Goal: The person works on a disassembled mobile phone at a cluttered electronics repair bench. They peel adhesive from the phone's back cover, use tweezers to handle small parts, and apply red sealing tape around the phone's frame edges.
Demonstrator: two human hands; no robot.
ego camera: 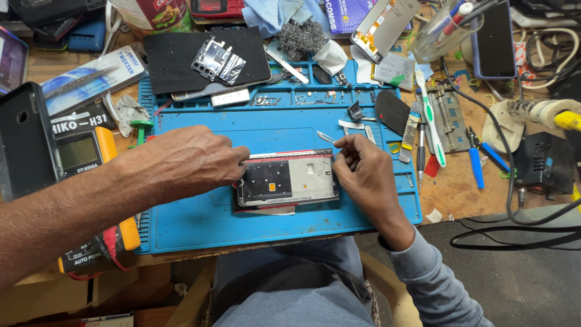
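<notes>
Blue mat (200,227) on cluttered bench; left hand (181,160) flat on phone frame (287,181); right hand (363,172) pinching tweezers (327,137).

My left hand (181,160) and right hand (363,172) rest on a silver-and-black phone frame (287,180) with a small orange square, on the bright blue mat (266,224). Right of the mat: a white-and-green toothbrush (431,118), blue-handled pliers (475,160). Left: a yellow-edged meter (91,163).
</notes>
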